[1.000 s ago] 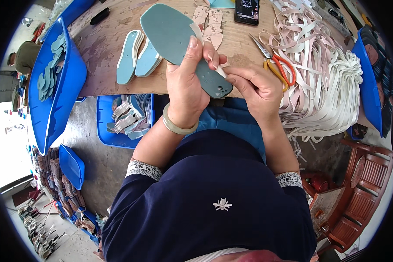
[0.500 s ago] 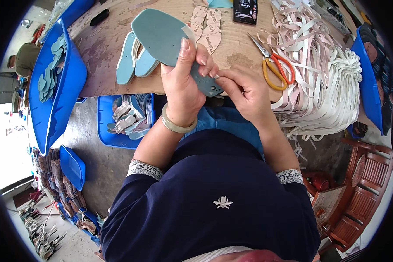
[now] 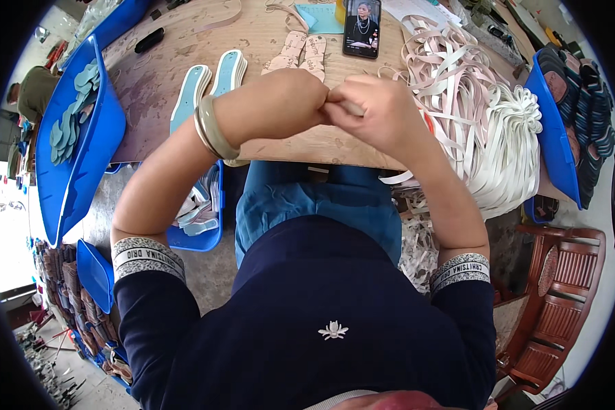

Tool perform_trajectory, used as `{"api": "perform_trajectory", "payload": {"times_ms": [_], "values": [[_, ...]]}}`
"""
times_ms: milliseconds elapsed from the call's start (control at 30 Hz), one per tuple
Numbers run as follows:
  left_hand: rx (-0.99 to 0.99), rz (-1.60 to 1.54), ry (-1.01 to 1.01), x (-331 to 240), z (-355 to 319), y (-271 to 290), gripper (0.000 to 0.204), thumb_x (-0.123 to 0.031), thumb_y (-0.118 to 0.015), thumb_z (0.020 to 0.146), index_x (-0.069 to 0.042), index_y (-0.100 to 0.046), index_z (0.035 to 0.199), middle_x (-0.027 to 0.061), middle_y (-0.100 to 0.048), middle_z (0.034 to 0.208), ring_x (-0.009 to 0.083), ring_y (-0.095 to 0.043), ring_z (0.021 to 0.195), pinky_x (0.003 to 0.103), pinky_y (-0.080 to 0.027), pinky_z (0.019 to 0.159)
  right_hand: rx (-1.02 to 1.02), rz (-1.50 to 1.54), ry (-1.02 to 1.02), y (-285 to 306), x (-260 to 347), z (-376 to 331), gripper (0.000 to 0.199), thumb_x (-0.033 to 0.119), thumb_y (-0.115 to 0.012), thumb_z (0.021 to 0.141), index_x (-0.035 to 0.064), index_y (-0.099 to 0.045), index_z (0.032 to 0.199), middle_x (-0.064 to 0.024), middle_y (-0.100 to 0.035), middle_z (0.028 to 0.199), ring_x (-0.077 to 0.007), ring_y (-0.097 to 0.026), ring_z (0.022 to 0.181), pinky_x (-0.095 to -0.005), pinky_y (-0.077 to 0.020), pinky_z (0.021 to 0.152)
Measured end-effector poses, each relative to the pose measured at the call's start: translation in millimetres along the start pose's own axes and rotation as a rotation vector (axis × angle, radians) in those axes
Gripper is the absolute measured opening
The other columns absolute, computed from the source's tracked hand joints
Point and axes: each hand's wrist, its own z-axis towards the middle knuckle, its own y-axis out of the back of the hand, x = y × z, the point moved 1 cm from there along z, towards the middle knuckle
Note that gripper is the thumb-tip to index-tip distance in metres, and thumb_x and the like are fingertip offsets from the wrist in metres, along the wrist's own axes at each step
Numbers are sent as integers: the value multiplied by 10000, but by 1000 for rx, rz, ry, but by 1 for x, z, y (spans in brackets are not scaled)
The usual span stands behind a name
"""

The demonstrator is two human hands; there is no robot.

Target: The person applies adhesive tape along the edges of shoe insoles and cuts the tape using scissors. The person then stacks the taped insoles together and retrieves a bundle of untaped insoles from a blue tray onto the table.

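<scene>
My left hand [image 3: 290,102], with a pale bangle [image 3: 214,130] on its wrist, is held over the worktable with its fingers closed. Its fingertips meet those of my right hand [image 3: 379,113], whose fingers are pinched together. A small pale strip [image 3: 353,108] shows within the right hand's grip; most of it is hidden. What the left fingers hold, if anything, cannot be made out. Left of my hands lie blue-and-white sandal soles [image 3: 193,92], [image 3: 227,72] in two stacks. Behind my right hand only an orange scissors handle [image 3: 428,123] shows.
A thick heap of white and pink straps [image 3: 485,130] covers the table's right side. Beyond my hands are pink printed insoles [image 3: 314,56] and a phone [image 3: 362,29]. Blue bins stand left [image 3: 82,164] and right [image 3: 557,130]; another with soles [image 3: 201,239] is below the table edge.
The blue-green sole my left hand held upright is no longer visible. My left hand has turned over, and both hands have moved farther over the table. My view has shifted slightly.
</scene>
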Motion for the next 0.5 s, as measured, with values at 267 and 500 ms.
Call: {"api": "perform_trajectory", "payload": {"times_ms": [267,500], "values": [[189,-596,84,9,8,-15,210,-187,-606,952,1,-619,1043,90,-697,748,192,-653,631,287,-528,627,19,875,-729,-4,-32,-16,67,107,-656,907,67,-706,885,-4,-612,660,-58,-517,544,-177,-335,470],[-9,-1173,79,-17,-14,-33,190,-207,-582,991,-20,-564,961,70,-623,682,128,-576,565,227,-478,545,-316,1189,-619,4,-28,-33,186,59,-629,923,28,-636,1107,-19,-603,659,-53,-519,550,-134,-314,473]]}}
